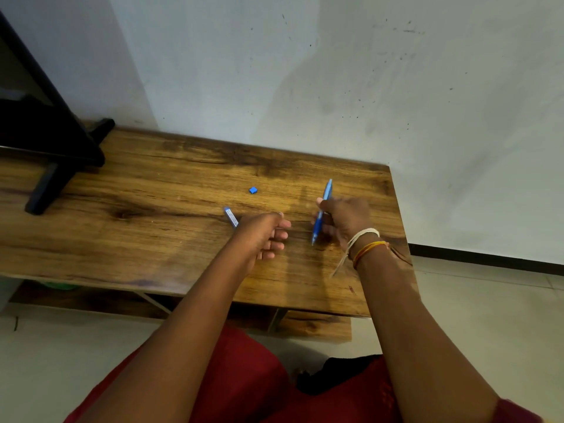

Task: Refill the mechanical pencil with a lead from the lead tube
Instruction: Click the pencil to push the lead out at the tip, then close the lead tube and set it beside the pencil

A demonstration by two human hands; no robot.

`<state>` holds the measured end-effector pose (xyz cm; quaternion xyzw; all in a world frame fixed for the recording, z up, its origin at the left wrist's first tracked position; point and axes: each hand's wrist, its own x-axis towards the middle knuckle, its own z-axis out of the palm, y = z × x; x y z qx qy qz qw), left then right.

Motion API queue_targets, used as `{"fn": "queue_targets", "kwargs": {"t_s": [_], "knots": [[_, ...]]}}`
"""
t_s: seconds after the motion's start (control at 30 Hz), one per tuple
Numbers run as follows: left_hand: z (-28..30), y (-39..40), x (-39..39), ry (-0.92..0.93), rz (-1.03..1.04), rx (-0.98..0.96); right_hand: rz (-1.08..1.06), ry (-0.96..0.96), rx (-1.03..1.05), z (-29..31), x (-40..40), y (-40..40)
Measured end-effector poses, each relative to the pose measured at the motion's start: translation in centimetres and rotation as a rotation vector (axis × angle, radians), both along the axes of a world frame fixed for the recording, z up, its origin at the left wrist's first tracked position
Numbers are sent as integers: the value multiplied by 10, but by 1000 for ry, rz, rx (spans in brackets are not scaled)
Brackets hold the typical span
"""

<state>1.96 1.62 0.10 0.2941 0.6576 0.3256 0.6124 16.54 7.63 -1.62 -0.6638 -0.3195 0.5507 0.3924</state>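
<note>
My right hand [346, 221] grips a blue mechanical pencil [326, 193] around its middle, over the right part of the wooden table [152, 233]. The pencil is tilted, with one end up and away and the darker blue end down near the tabletop. My left hand [262, 236] is to the left of it with its fingers curled, holding the lead tube [231, 216]. The slim clear tube sticks out past the back of that hand toward the upper left; the rest of it is hidden. A small blue cap [253, 190] lies loose on the table beyond both hands.
A black stand with a foot [45, 190] occupies the table's left end. A white wall runs right behind the table. The table's right edge [399, 227] is close to my right wrist, which wears thread bands. A lower shelf sits under the tabletop.
</note>
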Motion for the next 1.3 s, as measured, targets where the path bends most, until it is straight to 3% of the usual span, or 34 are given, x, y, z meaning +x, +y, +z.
{"fn": "queue_targets", "kwargs": {"t_s": [0.07,0.2,0.57,0.67,0.83,0.97,1.13,1.3], "knots": [[2,0,-1,12,16,5,34,-298,68,-3,3,-2],[3,2,-8,51,52,24,53,-484,90,-6,1,-5],[7,-1,-20,69,85,-8,131,-666,69,-10,-5,-6],[5,-1,-25,75,98,-25,109,-777,171,-5,-11,-8],[-7,0,-44,131,226,12,220,-757,352,1,-43,-12],[-20,6,-63,209,388,54,352,-754,401,-8,-71,-15],[-34,7,-70,349,439,153,541,-849,460,-21,-89,-10],[-35,6,-60,625,221,346,725,-1045,577,-30,-95,2]]}}
